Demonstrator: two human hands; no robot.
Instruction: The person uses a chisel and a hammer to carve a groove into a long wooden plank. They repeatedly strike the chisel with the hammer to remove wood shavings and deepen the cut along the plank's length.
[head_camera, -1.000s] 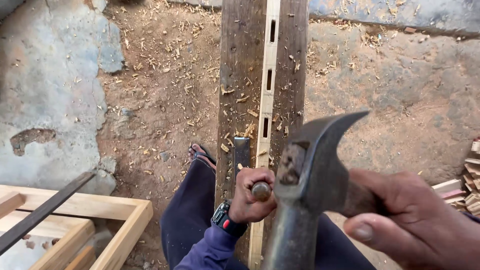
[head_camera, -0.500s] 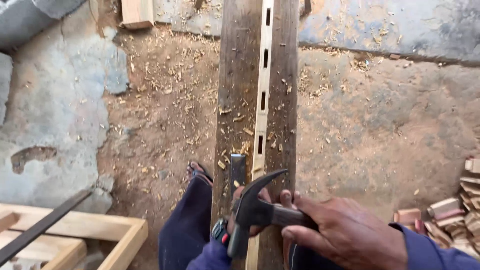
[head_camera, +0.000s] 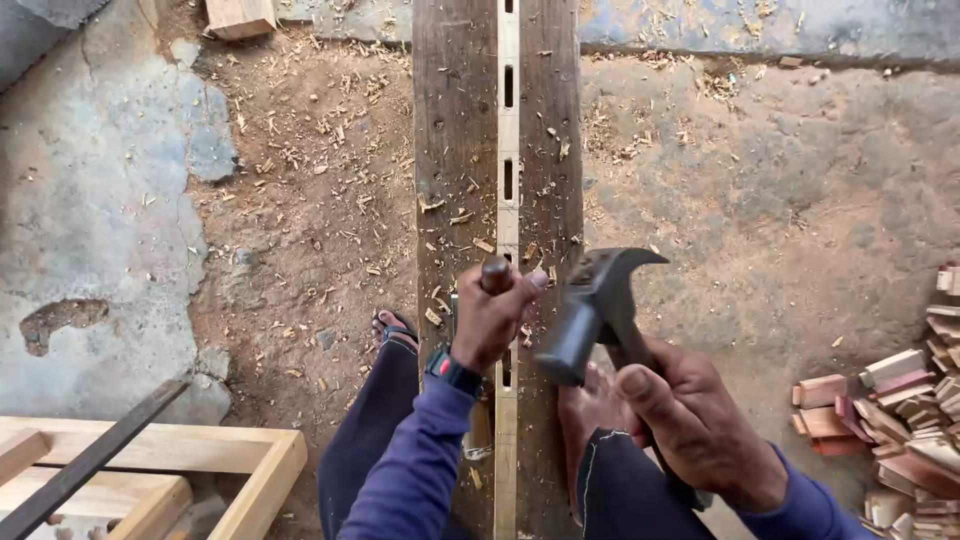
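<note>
My left hand (head_camera: 492, 315) grips a chisel (head_camera: 496, 273) by its round wooden handle, upright over a pale wooden strip (head_camera: 508, 150) with several rectangular slots cut in it. The strip lies along a dark wooden plank (head_camera: 455, 120). My right hand (head_camera: 690, 420) holds a steel claw hammer (head_camera: 592, 310) by its handle, its head just right of the chisel's top. A black watch (head_camera: 452, 372) sits on my left wrist. My feet rest on either side of the strip, one in a sandal (head_camera: 392, 328).
Wood chips and shavings litter the dirt ground (head_camera: 320, 180). A pale wooden frame (head_camera: 200, 460) with a dark bar lies at lower left. Small wood offcuts (head_camera: 900, 410) are piled at the right edge. A wood block (head_camera: 238, 16) lies at top left.
The hammer swung down from close to the camera to beside the chisel's top. The view shifted slightly, and my left hand stayed on the chisel.
</note>
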